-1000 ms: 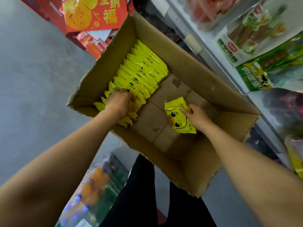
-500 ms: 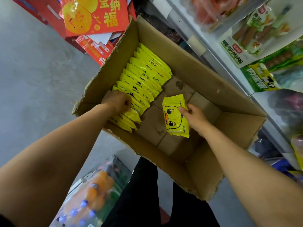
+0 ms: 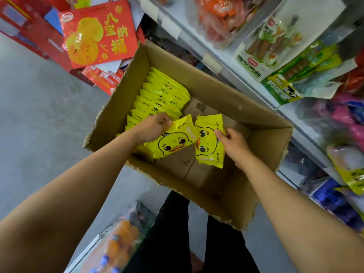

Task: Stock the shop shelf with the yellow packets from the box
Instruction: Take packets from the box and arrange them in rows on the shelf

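An open cardboard box (image 3: 226,107) sits below me. A row of yellow packets (image 3: 157,99) stands on edge along its left side. My left hand (image 3: 152,125) pinches the top edge of a yellow duck-face packet (image 3: 173,141) lifted out of that row and tilted flat. My right hand (image 3: 233,143) grips a second duck-face packet (image 3: 208,142) by its right edge, just right of the first. The two packets nearly touch. The box's right half shows bare cardboard floor.
The shop shelf (image 3: 244,75) runs along the right, packed with sausage snack bags (image 3: 264,48) and green packs (image 3: 291,83). Red gift boxes (image 3: 98,34) are stacked at the top left. A pack of orange drink bottles (image 3: 116,239) lies on the grey floor by my legs.
My left hand has pulled one packet out of the row and raised it toward the centre. My right hand has lifted its packet higher, next to it.
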Tool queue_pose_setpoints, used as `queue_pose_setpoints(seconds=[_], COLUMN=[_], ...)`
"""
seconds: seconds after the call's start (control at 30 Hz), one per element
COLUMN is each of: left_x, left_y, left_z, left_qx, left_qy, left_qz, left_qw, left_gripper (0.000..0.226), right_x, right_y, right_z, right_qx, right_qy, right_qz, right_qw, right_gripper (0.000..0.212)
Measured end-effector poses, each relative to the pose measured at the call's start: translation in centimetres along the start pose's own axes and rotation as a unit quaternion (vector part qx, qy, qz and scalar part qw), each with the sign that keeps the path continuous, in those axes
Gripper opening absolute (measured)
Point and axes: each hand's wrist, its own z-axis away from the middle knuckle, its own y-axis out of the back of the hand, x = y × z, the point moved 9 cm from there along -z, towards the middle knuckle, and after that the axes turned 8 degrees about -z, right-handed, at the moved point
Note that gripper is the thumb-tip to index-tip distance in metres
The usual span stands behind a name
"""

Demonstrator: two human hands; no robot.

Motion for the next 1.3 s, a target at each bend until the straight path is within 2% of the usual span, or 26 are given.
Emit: queue_pose_setpoints(seconds=[0.1,0.13,0.23,0.27,0.3,0.37,0.47,0.6,0.73,0.9,1.03,1.13,1.23,1.3], left_x=[1.1,1.4,3.2,3.6,4.6,7.2,10.9,18.9,27.6,39.1,49.0,56.7,63.5,67.5], left_y=[-1.3,-1.9,-4.0,-4.9,-5.4,-6.2,-6.8,-9.0,-12.7,-18.9,-24.0,-28.1,-32.2,-34.7], left_z=[0.7,1.3,3.6,4.2,5.0,6.6,8.5,12.8,17.7,24.3,29.6,33.7,37.3,39.7], left_qx=[-0.021,-0.035,-0.102,-0.135,-0.156,-0.182,-0.173,-0.174,-0.178,-0.183,-0.156,-0.157,-0.176,-0.192], left_qy=[0.017,0.029,0.068,0.078,0.072,0.038,0.005,-0.051,-0.12,-0.179,-0.251,-0.311,-0.355,-0.373], left_qz=[0.081,0.102,0.176,0.199,0.211,0.206,0.163,0.173,0.148,0.1,0.024,-0.017,-0.051,-0.084], left_qw=[0.996,0.994,0.977,0.967,0.962,0.961,0.971,0.968,0.965,0.961,0.955,0.937,0.917,0.904], left_gripper=[0.021,0.03,0.078,0.085,0.081,0.057,0.075,0.039,0.049,0.028,0.038,0.047,0.033,0.031], right_x=[-0.6,-0.8,-0.9,-1.0,-1.2,-1.4,-1.9,-2.2,0.1,2.4,5.1,6.4,7.7,8.9], right_y=[1.6,2.2,4.1,4.7,5.4,7.1,10.4,16.1,23.5,34.6,43.6,50.2,56.6,60.6], right_z=[1.3,1.8,3.6,4.3,5.1,6.9,9.8,16.0,23.2,33.8,42.3,48.8,55.0,58.3], right_qx=[0.02,0.027,0.041,0.046,0.048,0.056,0.063,0.081,0.112,0.179,0.234,0.285,0.352,0.383], right_qy=[0.016,0.021,0.037,0.039,0.044,0.055,0.079,0.111,0.107,0.149,0.169,0.204,0.234,0.244], right_qz=[-0.021,-0.024,-0.038,-0.046,-0.055,-0.071,-0.079,-0.134,-0.196,-0.24,-0.287,-0.323,-0.344,-0.379], right_qw=[0.999,0.999,0.998,0.997,0.996,0.994,0.992,0.981,0.968,0.942,0.913,0.879,0.838,0.806], right_gripper=[0.011,0.009,0.008,0.009,0.009,0.01,0.013,0.015,0.024,0.026,0.025,0.028,0.03,0.032])
